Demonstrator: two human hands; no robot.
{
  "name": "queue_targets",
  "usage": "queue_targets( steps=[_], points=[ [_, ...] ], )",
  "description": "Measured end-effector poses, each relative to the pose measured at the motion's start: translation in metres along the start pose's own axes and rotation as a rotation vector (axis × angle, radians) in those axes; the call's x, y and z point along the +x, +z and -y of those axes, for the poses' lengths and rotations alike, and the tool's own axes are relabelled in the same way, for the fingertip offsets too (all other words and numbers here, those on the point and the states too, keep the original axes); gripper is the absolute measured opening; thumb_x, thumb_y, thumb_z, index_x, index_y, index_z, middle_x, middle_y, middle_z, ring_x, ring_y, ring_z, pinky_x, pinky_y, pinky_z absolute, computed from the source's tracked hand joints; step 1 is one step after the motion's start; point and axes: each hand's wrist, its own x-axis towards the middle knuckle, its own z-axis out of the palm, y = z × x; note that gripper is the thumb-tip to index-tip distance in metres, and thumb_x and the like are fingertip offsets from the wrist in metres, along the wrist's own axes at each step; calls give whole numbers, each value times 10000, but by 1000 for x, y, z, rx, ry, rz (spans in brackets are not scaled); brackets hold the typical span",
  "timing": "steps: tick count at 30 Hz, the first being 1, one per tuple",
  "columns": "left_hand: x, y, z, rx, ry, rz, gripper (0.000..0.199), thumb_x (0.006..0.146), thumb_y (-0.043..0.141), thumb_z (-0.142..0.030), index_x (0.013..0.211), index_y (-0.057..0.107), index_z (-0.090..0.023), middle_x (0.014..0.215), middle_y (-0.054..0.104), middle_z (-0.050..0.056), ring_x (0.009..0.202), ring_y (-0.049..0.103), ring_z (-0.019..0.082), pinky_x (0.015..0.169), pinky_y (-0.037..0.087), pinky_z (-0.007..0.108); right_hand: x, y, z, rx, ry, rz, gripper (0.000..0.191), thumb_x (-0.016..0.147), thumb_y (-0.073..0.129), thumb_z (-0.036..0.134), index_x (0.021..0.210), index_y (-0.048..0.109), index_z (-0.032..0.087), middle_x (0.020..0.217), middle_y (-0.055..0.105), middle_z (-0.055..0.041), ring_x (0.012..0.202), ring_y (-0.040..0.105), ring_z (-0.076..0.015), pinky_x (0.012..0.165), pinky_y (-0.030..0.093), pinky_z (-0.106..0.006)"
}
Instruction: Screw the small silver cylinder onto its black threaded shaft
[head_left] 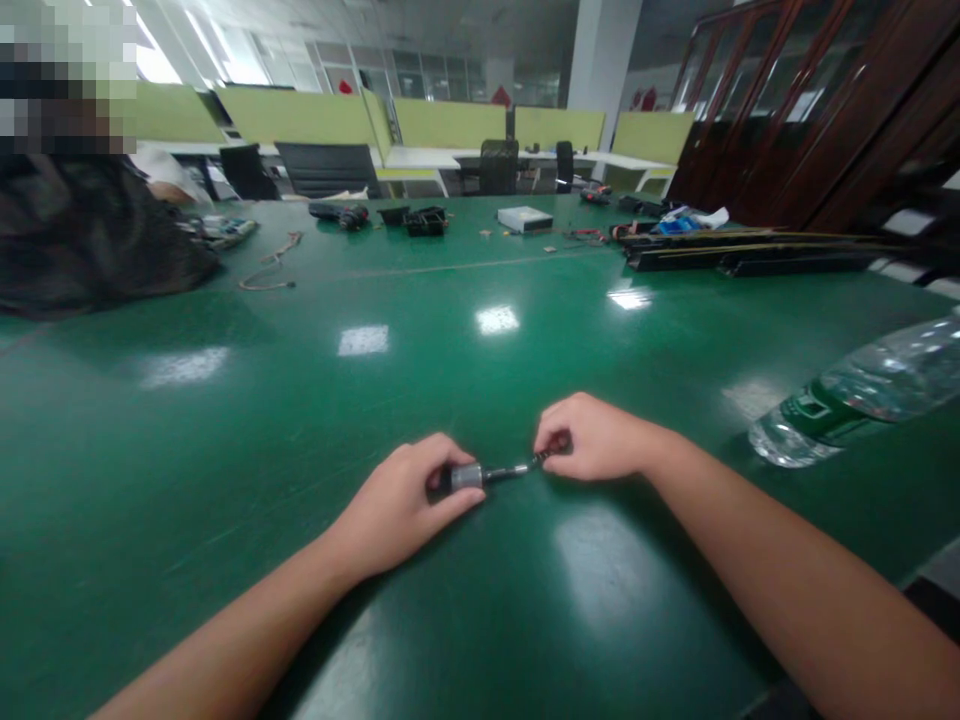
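Green tabletop (225, 420), two hands (409, 500) (589, 437) at one probable screwdriver (466, 478).

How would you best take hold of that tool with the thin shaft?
Probably by the thick, rounded grey end of the tool, from the left, thumb and fingers either side, as the left hand does; the narrow shaft points right, towards the dark piece in the right hand.

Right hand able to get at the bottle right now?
Probably yes: the bottle is off to the right hand's right, only tabletop showing between. Its fingers pinch a small dark part, so they'd likely need to release that first.
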Motion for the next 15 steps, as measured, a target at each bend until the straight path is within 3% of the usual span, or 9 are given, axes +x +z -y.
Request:
queue_targets(
  steps=[6, 11, 15],
  points=[
    [-1, 0, 1, 14, -4, 0, 269, 889, 653, -464, 1004, 674, -222, 851, 657, 10, 743, 585, 184, 679, 422, 294, 2, 5, 5, 30, -30, 16, 124, 779, 698, 176, 874, 776, 158, 789, 698, -19, 693, 606, -120, 649, 450, -232],
    [-1, 2, 3, 12, 12, -16, 254, 882, 663, -442, 1005, 678, -220, 840, 656, 8, 738, 581, 179, 673, 420, 286, 12, 23, 18, -55, -143, -62, 135, 856, 693, 254, 916, 771, 162, 838, 703, -46, 806, 611, -165, 760, 448, -283],
    [-1, 2, 1, 15, 20, -24, 252, 865, 683, -433, 1004, 683, -222, 841, 656, 5, 737, 583, 180, 668, 414, 285, 17, 35, 22, -57, -215, -97, 170, 856, 682, 216, 998, 755, 157, 889, 701, -58, 860, 610, -177, 796, 454, -284]
  ],
)
